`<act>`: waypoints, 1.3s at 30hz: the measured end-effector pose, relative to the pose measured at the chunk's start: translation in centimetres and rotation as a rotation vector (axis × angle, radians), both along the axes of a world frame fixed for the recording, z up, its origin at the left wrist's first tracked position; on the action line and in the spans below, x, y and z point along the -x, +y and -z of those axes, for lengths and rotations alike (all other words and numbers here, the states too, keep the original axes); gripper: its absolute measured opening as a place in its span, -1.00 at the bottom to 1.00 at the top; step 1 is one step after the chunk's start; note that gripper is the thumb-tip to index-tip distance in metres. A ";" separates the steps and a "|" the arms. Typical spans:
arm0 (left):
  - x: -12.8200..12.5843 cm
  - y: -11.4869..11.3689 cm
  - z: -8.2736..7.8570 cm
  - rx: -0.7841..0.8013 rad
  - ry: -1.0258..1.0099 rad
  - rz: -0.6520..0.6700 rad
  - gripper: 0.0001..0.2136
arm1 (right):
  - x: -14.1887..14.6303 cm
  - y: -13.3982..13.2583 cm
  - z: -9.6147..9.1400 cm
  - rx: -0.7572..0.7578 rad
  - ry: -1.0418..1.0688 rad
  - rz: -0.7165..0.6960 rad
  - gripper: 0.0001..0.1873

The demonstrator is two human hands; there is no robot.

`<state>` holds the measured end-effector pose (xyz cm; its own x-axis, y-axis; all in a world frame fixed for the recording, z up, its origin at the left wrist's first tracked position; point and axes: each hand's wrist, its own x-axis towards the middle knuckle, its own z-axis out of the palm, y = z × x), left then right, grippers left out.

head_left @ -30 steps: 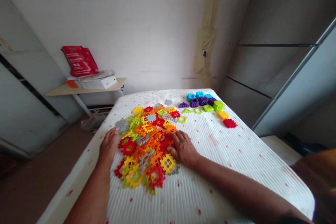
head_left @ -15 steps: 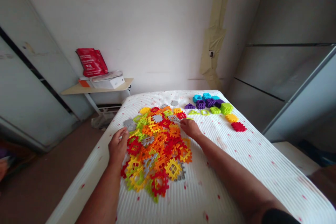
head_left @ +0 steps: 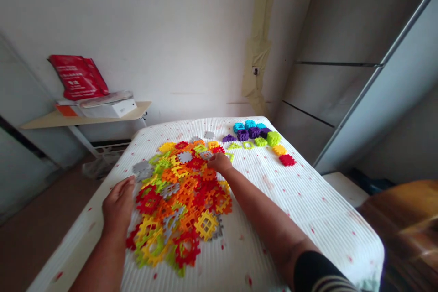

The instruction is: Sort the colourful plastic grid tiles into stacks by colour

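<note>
A loose pile of plastic interlocking tiles (head_left: pixel 185 187) in red, orange, yellow, lime and grey lies between my hands. My left hand (head_left: pixel 118 203) is at the pile's left edge, fingers loosely bent and apart, holding nothing visible. Just beyond its fingertips lie flat grey tiles (head_left: pixel 143 170). My right hand (head_left: pixel 221 163) reaches over the pile's right side, fingers bent down and together beside a grey lattice tile (head_left: pixel 205 155). Its fingertips are partly hidden, so what they pinch cannot be made out. A solid grey tile (head_left: pixel 185 157) lies on top nearby.
Tiles grouped by colour stand at the back right of the white cloth-covered table (head_left: pixel 273 200): blue (head_left: pixel 249 124), purple (head_left: pixel 242 135), lime (head_left: pixel 273 138), yellow (head_left: pixel 279 150) and red (head_left: pixel 287 160). A side shelf (head_left: pixel 44 119) holds a red bag (head_left: pixel 77 76) and white box (head_left: pixel 108 106).
The view has turned right, shifting the scene left. My right hand has moved left, further over the pile towards the grey lattice tile. My left hand has drawn slightly away from the pile.
</note>
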<state>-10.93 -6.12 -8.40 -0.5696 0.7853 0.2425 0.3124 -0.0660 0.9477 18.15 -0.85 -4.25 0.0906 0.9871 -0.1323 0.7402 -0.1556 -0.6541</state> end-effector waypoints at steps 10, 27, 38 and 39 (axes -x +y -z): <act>-0.2 0.0 -0.2 -0.026 -0.055 0.010 -0.57 | -0.9 -0.6 -0.4 0.009 0.348 -0.019 -0.93; -0.1 0.0 -0.1 -0.026 -0.094 -0.013 -0.55 | -12.0 -10.0 1.2 -0.715 -0.377 -0.408 -0.86; 0.7 0.5 0.8 -0.039 -0.160 -0.080 -0.54 | -15.2 -11.3 3.0 -0.578 -0.291 -0.435 -0.60; 0.7 0.5 0.7 -0.040 -0.171 -0.090 -0.54 | -14.9 -11.1 3.0 -0.559 -0.327 -0.456 -0.57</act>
<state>-11.63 -5.67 -9.12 -0.6726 0.7212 0.1659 0.1534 -0.0835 0.9846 33.05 -11.97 -7.21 -0.3900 0.8484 0.3580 0.8202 0.4968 -0.2838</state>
